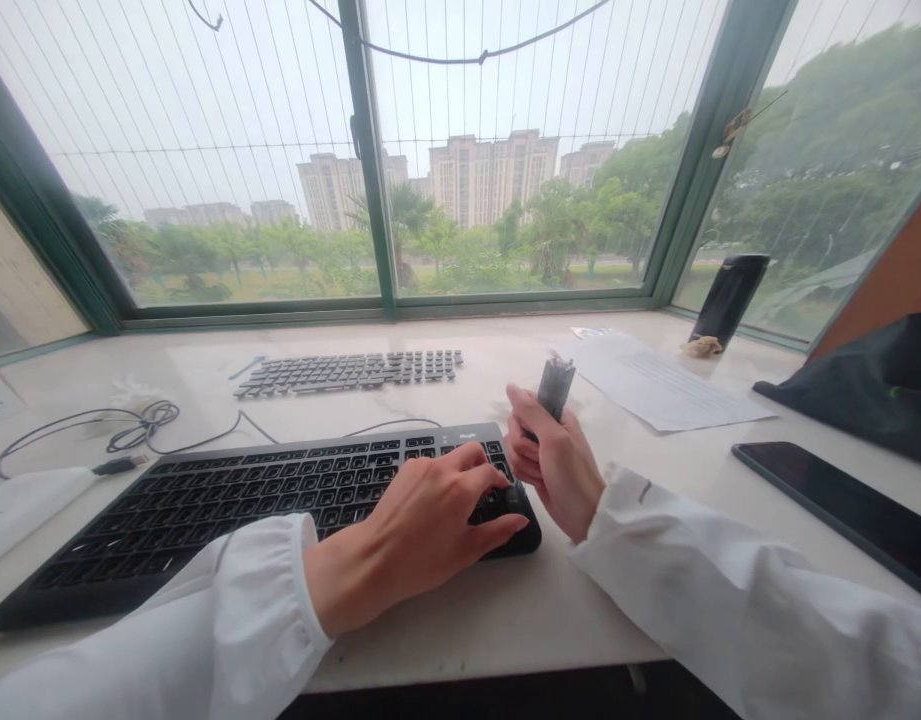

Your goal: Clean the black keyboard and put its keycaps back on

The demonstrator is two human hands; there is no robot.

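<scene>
A black keyboard point(227, 510) lies across the front of the table, its key sockets bare of keycaps. My left hand point(437, 510) rests on its right end, fingers bent over the number pad and thumb apart from them. A small dark shape sits between thumb and forefinger; I cannot make out whether it is loose. Just to the right, my right hand point(554, 455) is closed around a short dark grey block-like tool point(556, 385), held upright with a ragged pale top end. Behind the keyboard, loose keycaps point(340, 372) are laid out in rows.
A cable point(156, 425) coils at the left, near a USB plug point(122, 464). At the right are a printed sheet point(655, 385), a phone point(842, 505), a dark cylinder point(730, 300) and black cloth point(872, 385). The window point(385, 290) stands behind; the table edge point(460, 675) is in front.
</scene>
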